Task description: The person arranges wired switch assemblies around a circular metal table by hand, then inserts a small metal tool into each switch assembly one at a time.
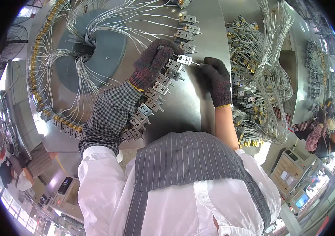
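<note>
A row of small metal capillary thermostats [161, 89], each with a short shaft pointing right, curves along the steel table. My left hand [155, 61], in a dark knit glove with a checked sleeve cover, is closed with its fingertips at one thermostat [184, 59] in this row. That thermostat's shaft [196, 63] reaches toward my right hand [216, 78], also gloved, whose fingers are curled and pinched at the shaft's end. The right fingertips are partly hidden by the glove. Thin silvery tubes [136, 17] run from the upper thermostats to the left.
A round grey turntable hub [112, 59] gathers the tube bundles. Yellow-tagged parts [37, 51] line the table's left rim. On the right lies a heap of more thermostats with tangled tubes [268, 67]. Co-workers [325, 133] sit at far right, another person [13, 173] at far left.
</note>
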The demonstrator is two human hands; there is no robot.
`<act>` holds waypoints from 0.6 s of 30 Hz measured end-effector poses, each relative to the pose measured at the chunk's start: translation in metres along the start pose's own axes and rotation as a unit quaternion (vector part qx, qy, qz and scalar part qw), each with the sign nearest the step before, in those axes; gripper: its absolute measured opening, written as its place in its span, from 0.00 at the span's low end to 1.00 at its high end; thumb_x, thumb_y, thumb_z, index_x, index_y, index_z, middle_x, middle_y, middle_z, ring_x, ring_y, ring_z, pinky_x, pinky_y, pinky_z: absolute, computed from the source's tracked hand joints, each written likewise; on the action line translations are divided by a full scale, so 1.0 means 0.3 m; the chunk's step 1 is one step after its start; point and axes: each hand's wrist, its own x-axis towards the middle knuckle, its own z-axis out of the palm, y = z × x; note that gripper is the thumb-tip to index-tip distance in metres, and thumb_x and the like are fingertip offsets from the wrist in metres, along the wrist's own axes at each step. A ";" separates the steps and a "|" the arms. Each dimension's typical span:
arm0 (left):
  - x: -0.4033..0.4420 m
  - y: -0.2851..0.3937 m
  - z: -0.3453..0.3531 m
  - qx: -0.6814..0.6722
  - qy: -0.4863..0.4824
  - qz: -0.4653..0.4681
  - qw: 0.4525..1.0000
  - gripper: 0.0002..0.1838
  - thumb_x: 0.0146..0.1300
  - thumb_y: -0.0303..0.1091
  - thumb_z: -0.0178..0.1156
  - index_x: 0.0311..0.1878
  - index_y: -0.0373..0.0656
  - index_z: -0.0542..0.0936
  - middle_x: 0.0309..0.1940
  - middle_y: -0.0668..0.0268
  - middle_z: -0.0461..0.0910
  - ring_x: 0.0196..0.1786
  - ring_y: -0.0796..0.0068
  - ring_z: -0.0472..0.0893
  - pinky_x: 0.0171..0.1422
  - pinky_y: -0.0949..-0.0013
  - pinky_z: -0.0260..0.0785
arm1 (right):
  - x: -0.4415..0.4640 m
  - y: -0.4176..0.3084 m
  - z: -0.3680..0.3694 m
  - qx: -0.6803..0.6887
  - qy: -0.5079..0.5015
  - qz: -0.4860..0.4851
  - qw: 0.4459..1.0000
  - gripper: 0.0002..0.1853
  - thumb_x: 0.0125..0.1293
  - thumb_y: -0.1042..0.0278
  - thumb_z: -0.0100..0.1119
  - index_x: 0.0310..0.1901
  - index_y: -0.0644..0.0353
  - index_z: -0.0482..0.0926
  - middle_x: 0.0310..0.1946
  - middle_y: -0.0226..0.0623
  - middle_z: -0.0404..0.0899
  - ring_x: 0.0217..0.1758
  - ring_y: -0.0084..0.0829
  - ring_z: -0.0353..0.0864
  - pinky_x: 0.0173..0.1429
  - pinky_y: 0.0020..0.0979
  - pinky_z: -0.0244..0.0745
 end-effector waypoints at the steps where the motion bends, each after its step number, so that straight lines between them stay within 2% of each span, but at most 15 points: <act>1: 0.001 0.003 -0.001 0.019 0.000 -0.005 1.000 0.15 0.78 0.42 0.50 0.52 0.39 0.73 0.46 0.60 0.82 0.47 0.74 0.82 0.47 0.68 0.82 | 0.004 0.005 -0.001 0.000 0.000 0.000 1.000 0.11 0.62 0.69 0.66 0.44 0.62 0.82 0.34 0.34 0.84 0.32 0.24 0.83 0.35 0.26 0.78; 4: -0.014 0.036 -0.001 0.007 -0.002 -0.018 1.000 0.15 0.77 0.42 0.51 0.53 0.39 0.73 0.46 0.60 0.82 0.49 0.72 0.81 0.51 0.66 0.80 | -0.009 0.006 0.003 -0.036 -0.010 -0.047 0.998 0.10 0.62 0.68 0.66 0.43 0.62 0.83 0.32 0.33 0.84 0.30 0.24 0.83 0.32 0.25 0.77; 6: -0.010 0.035 -0.001 0.028 -0.001 -0.005 1.000 0.15 0.77 0.42 0.51 0.53 0.39 0.73 0.47 0.60 0.82 0.49 0.73 0.81 0.51 0.67 0.79 | -0.016 -0.030 0.006 -0.048 -0.021 0.040 0.998 0.10 0.62 0.67 0.64 0.43 0.62 0.83 0.31 0.32 0.83 0.33 0.22 0.81 0.43 0.24 0.78; 7: -0.009 0.034 -0.002 0.049 0.000 0.008 0.999 0.14 0.77 0.41 0.52 0.54 0.40 0.74 0.47 0.60 0.82 0.48 0.73 0.81 0.50 0.69 0.79 | -0.015 -0.028 0.008 -0.047 -0.022 0.039 0.998 0.10 0.62 0.67 0.64 0.43 0.62 0.83 0.31 0.32 0.83 0.33 0.22 0.81 0.43 0.24 0.78; 11: -0.014 0.003 -0.013 0.110 -0.004 0.034 0.993 0.15 0.77 0.41 0.52 0.54 0.40 0.74 0.47 0.60 0.82 0.48 0.74 0.81 0.48 0.71 0.78 | -0.006 0.008 -0.002 -0.011 -0.027 0.033 0.999 0.10 0.64 0.66 0.62 0.43 0.62 0.83 0.30 0.32 0.84 0.30 0.24 0.83 0.38 0.25 0.78; 13: 0.002 -0.014 -0.030 0.209 -0.030 0.100 0.972 0.14 0.77 0.41 0.52 0.53 0.40 0.75 0.48 0.61 0.83 0.49 0.75 0.81 0.48 0.72 0.78 | 0.004 0.015 -0.007 0.021 -0.027 0.040 0.999 0.10 0.64 0.66 0.62 0.43 0.61 0.83 0.30 0.32 0.84 0.29 0.25 0.84 0.35 0.25 0.78; 14: -0.001 -0.016 -0.032 0.210 -0.030 0.103 0.972 0.14 0.77 0.41 0.52 0.53 0.40 0.75 0.48 0.61 0.83 0.49 0.75 0.81 0.48 0.72 0.78 | 0.009 0.012 -0.011 0.004 -0.033 0.041 0.999 0.09 0.64 0.66 0.62 0.43 0.61 0.83 0.30 0.33 0.84 0.29 0.26 0.84 0.34 0.26 0.78; 16: -0.016 0.023 -0.014 0.171 0.004 -0.011 0.985 0.15 0.77 0.43 0.52 0.54 0.42 0.75 0.49 0.63 0.83 0.50 0.75 0.81 0.52 0.71 0.77 | 0.008 0.005 -0.012 -0.014 -0.041 0.044 0.998 0.09 0.65 0.66 0.62 0.42 0.61 0.83 0.30 0.34 0.84 0.28 0.28 0.85 0.33 0.26 0.79; 18: -0.007 -0.011 -0.014 0.022 0.013 0.017 1.000 0.16 0.76 0.44 0.53 0.58 0.44 0.74 0.51 0.59 0.82 0.45 0.71 0.83 0.53 0.69 0.78 | 0.004 -0.004 -0.010 -0.012 -0.041 0.053 0.998 0.09 0.64 0.67 0.63 0.43 0.61 0.83 0.30 0.35 0.84 0.29 0.28 0.85 0.36 0.27 0.81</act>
